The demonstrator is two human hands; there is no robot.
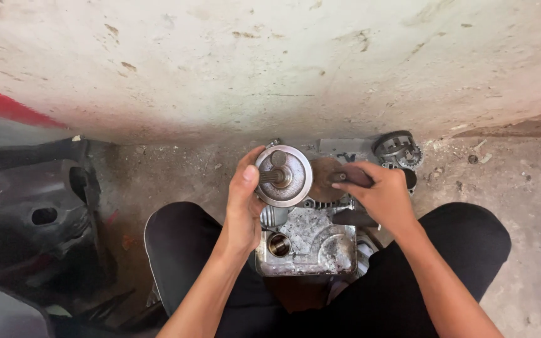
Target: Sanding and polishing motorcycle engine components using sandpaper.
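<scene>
Between the knees, a metal engine casing [311, 241] is set on the floor [502, 181]; a round pulley [283, 176] is steadied in the left hand's [243, 203] grip; a dark handle [353, 177] is clasped by the right hand [380, 197].

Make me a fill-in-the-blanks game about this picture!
1. The left hand holds a round metal ____ with a shaft in its middle.
2. The engine casing sits between the person's ____.
3. The right hand grips a dark ____.
4. The toothed gear part lies on the ____.

Answers: pulley, knees, tool, floor
</scene>
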